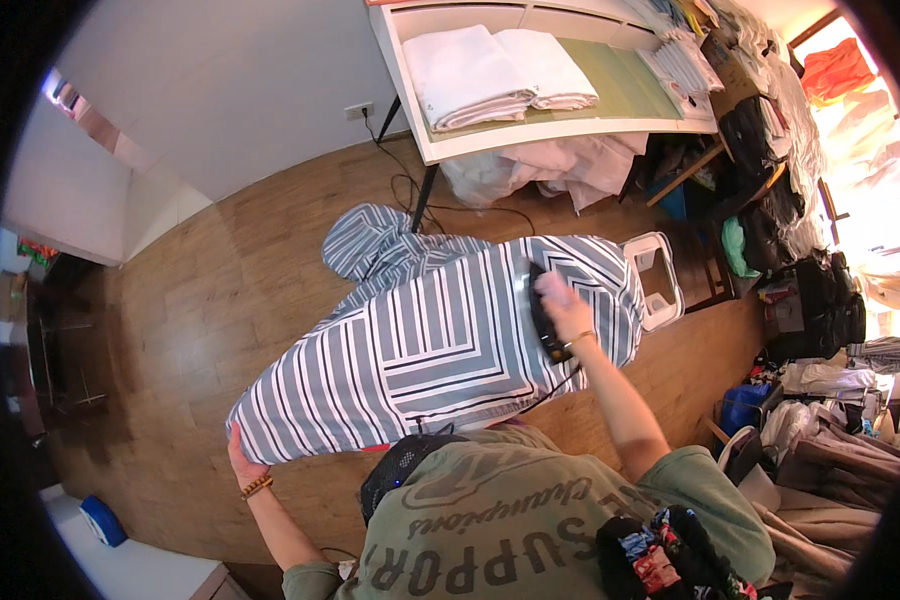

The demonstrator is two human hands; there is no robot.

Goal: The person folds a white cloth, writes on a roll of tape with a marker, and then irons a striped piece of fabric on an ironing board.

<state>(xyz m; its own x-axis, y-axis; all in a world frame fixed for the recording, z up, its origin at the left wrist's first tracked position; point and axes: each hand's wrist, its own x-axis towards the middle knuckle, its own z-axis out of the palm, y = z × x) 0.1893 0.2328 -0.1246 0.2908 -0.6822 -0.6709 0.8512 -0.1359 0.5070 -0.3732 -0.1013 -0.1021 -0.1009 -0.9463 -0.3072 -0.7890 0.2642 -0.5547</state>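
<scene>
A grey, white and black striped fabric [370, 350] is draped over a long padded surface, most likely an ironing board, and part of it hangs off the far side toward the floor. My right hand [566, 308] is closed around the handle of a dark iron [542, 318], which rests on the fabric toward the right end. A thin cord trails from the iron's near end. At the left tip my left hand [245, 455] grips the fabric's edge; its fingers are partly hidden by the cloth.
Past the board's right end sticks out a white frame [660, 285]. Folded white towels [465, 75] lie on a white table [560, 140] at the back, bagged cloth beneath it. A black cord [400, 185] runs over the wooden floor [170, 350]. Clothes piles [830, 460] crowd the right.
</scene>
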